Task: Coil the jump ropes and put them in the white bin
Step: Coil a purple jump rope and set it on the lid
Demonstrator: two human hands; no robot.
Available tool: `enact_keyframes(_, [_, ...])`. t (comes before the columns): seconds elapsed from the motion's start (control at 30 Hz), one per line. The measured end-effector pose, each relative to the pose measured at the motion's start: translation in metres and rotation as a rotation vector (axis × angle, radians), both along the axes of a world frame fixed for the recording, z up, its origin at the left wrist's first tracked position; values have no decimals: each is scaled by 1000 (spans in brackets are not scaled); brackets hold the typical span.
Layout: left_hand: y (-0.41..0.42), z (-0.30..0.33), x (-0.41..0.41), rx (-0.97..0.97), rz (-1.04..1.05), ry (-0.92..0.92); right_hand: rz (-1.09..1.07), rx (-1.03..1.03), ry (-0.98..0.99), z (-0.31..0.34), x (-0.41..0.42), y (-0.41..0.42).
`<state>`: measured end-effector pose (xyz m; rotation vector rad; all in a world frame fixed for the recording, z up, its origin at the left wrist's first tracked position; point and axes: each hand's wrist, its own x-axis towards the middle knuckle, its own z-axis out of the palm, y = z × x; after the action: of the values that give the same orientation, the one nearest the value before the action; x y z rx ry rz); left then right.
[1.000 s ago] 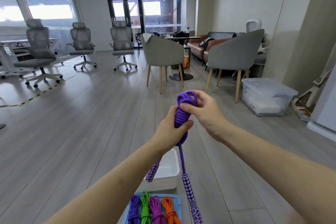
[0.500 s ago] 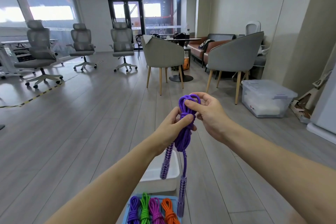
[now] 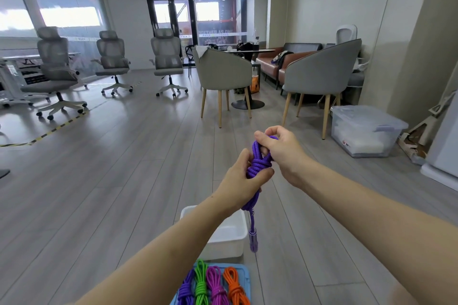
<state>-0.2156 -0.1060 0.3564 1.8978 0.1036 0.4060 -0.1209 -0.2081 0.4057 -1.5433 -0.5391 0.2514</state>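
Both hands grip the rope [image 3: 257, 161] bundle: left hand [image 3: 241, 184] round its middle, right hand [image 3: 278, 150] pinching the top loop. Its long axis hangs upright, with the bin [image 3: 226, 235] directly below.

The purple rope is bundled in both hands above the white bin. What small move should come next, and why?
Probably the right hand should pull the top loop snug while the left hand holds the bundle. The purple rope looks wrapped, but its handle hangs loose beside the white bin, so the knot seems not yet tight enough to drop in.
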Motion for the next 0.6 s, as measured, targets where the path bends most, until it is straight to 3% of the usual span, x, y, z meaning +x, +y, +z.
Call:
enact_keyframes(0.17, [-2, 13, -2, -109, -54, 53, 203, 264, 416, 11, 6, -14])
enact_keyframes(0.33, [0, 23, -1, -97, -89, 77, 249, 334, 581, 21, 8, -24])
enact_keyframes(0.43, [2, 24, -1, -28, -106, 81, 256, 260, 518, 29, 6, -24])
enact_keyframes(0.6, [5, 17, -6, 103, -164, 119, 243, -143, 227, 34, 6, -28])
